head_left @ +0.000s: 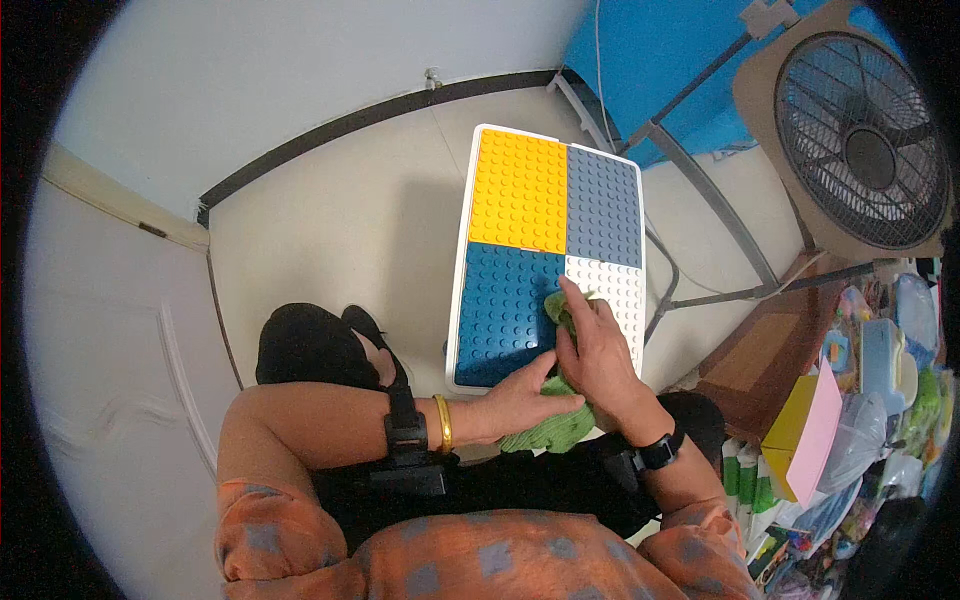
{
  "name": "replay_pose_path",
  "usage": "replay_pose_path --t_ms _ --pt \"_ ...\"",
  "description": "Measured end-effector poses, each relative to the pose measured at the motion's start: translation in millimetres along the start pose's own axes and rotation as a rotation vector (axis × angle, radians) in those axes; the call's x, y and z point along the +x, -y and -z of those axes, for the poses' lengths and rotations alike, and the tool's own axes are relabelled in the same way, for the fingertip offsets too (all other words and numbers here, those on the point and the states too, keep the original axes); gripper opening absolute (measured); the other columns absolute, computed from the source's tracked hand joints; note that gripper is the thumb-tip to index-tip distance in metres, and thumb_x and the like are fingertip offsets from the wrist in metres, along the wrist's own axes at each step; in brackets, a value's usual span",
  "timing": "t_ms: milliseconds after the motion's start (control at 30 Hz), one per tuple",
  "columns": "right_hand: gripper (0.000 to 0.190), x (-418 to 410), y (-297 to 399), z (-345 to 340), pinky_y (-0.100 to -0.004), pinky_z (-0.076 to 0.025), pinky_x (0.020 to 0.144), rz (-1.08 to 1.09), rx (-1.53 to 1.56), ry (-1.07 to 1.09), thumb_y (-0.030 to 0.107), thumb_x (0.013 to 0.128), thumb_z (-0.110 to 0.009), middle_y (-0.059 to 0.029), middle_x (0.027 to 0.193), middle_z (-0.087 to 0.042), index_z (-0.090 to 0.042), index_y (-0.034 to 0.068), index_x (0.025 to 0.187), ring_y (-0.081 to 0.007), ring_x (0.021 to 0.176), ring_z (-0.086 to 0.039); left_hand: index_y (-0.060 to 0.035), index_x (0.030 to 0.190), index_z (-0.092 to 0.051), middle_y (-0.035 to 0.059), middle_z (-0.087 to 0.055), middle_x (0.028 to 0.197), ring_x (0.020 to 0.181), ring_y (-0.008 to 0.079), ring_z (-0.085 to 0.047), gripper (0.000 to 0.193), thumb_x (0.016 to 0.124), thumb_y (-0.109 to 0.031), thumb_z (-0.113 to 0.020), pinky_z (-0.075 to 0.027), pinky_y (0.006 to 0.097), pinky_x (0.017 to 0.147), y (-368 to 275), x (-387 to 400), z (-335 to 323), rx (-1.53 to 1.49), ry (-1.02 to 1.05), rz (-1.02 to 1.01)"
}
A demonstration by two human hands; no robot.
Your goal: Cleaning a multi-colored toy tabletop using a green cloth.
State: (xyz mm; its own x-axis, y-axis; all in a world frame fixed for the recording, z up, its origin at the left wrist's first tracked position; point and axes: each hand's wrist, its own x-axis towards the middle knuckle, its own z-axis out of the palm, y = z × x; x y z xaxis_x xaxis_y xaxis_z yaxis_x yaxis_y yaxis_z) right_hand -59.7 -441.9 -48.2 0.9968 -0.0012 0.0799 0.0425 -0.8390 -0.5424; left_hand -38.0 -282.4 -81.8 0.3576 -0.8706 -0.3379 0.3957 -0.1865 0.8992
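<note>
A small building-block table [517,187] with a white rim stands before me, its studded top split into yellow, grey, dark blue and white quarters. A green cloth [551,431] is bunched between my hands at the table's near edge. My left hand [514,401] has its thumb and fingers around the lower part of the cloth. My right hand [600,352] presses the upper part of the cloth over the border of the blue and white quarters, index finger stretched forward. Part of the cloth is hidden under my right palm.
A box fan [866,146] on a grey metal frame [712,202] stands at the right. Beside my right knee are a yellow and pink box [799,435], plastic bags [855,435] and other clutter. A white door [135,330] is at the left, a wall [322,75] beyond.
</note>
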Motion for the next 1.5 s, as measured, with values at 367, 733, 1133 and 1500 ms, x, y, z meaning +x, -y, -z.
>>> replay_pose_path --t_ms 367,733,1133,1500 --pt "0.052 50 -21 -19 -0.0407 -0.052 0.083 -0.300 0.292 -0.197 0.001 0.085 -0.060 -0.0221 0.104 -0.064 -0.045 0.002 0.135 -0.0357 0.093 -0.064 -0.0009 0.150 -0.023 0.0150 -0.044 0.142 0.128 0.0213 -0.045 0.073 0.093 -0.017 -0.066 -0.038 0.0339 0.108 -4 1 1 -0.030 -0.170 0.067" --pt "0.023 72 -29 -18 -0.0407 -0.051 0.072 -0.303 0.184 -0.259 0.005 0.079 -0.068 -0.0182 0.087 -0.063 -0.061 0.001 0.101 -0.0315 0.078 -0.063 0.0007 0.150 -0.026 0.0191 -0.046 0.140 0.127 0.0232 -0.047 0.074 0.091 -0.020 -0.066 -0.038 0.0330 0.107 4 4 3 -0.185 -0.229 -0.027" --pt "0.012 54 -25 -13 -0.0433 -0.050 0.070 -0.095 -0.064 -0.025 0.005 0.077 -0.068 -0.0204 0.084 -0.065 -0.065 -0.001 0.087 -0.0367 0.076 -0.064 0.0015 0.146 -0.033 0.0140 -0.054 0.133 0.118 0.0180 -0.053 0.067 0.092 -0.020 -0.067 -0.045 0.0309 0.100 -1 -1 0 -0.234 -0.085 0.035" --pt "0.017 73 -33 -25 -0.0425 -0.052 0.075 -0.056 0.018 -0.294 0.003 0.082 -0.064 -0.0217 0.090 -0.065 -0.058 0.000 0.098 -0.0402 0.086 -0.064 0.0026 0.149 -0.027 0.0172 -0.053 0.134 0.116 0.0188 -0.055 0.073 0.091 -0.016 -0.067 -0.047 0.0309 0.097 -12 3 3 -0.256 -0.179 -0.005"
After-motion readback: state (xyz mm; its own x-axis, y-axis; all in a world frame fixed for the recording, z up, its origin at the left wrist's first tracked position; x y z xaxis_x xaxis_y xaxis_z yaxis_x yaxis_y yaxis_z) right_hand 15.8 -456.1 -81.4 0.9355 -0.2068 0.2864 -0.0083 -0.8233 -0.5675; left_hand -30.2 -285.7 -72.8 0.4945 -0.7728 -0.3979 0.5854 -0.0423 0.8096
